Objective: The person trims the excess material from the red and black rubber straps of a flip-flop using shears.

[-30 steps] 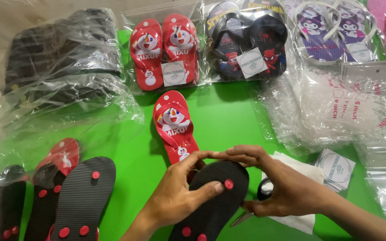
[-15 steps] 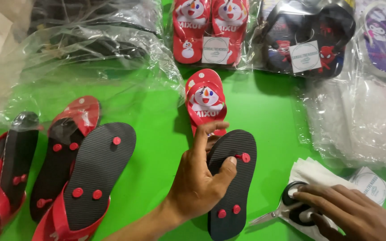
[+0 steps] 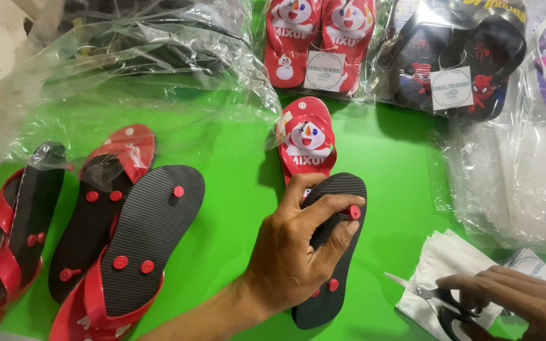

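Black rubber upturned sandal (image 3: 333,252) ran lengthwise away from you | your left hand (image 3: 295,252) clasped it | your right hand (image 3: 526,303), right of it, gripped black-handled scissors (image 3: 440,297).

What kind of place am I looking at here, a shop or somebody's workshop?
Probably a small sandal packing or finishing bench, not a shop floor. Bagged pairs with labels lie at the back, loose sandals lie sole-up on the green table, and the right hand holds scissors.
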